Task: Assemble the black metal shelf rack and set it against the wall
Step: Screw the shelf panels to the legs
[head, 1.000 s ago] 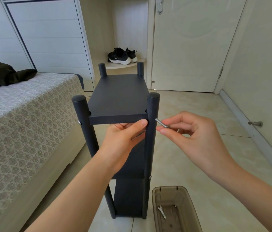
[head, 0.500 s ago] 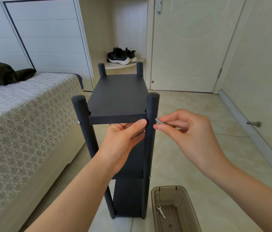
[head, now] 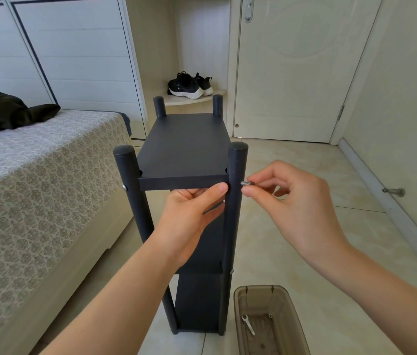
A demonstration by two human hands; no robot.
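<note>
Along the left runs a low bed with a grey patterned cover (head: 35,175). Its long edge lies close beside the rack, with only a narrow strip of floor between them. A crumpled black garment (head: 5,111) lies on the far end of the bed, in front of the white panelled wardrobe doors (head: 74,47).

The tall black metal shelf rack (head: 184,147) stands upright on the pale tiled floor (head: 304,252), mid-room and well apart from the right-hand wall (head: 407,98). A silver bolt head (head: 124,187) shows on the outer side of its left front post. The left hand (head: 192,213) grips the front edge of the top shelf next to the right front post, thumb on the edge and fingers curled beneath.

Beyond the rack, a pair of black sneakers with white soles (head: 189,84) sits on a rounded corner shelf.

The right hand (head: 297,201) pinches a short silver bolt (head: 246,183) between thumb and forefinger. The bolt's end is right at the outer side of the right front post, level with the top shelf. I cannot tell whether it has entered a hole.

A brown translucent plastic tray (head: 238,298) sits on the floor just beside the rack's right front foot, with a small silver wrench (head: 248,325) inside it. From there to the wall the tiles lie open. A metal door stop (head: 394,192) juts out from the skirting, and a closed cream door (head: 292,73) stands at the far end.
</note>
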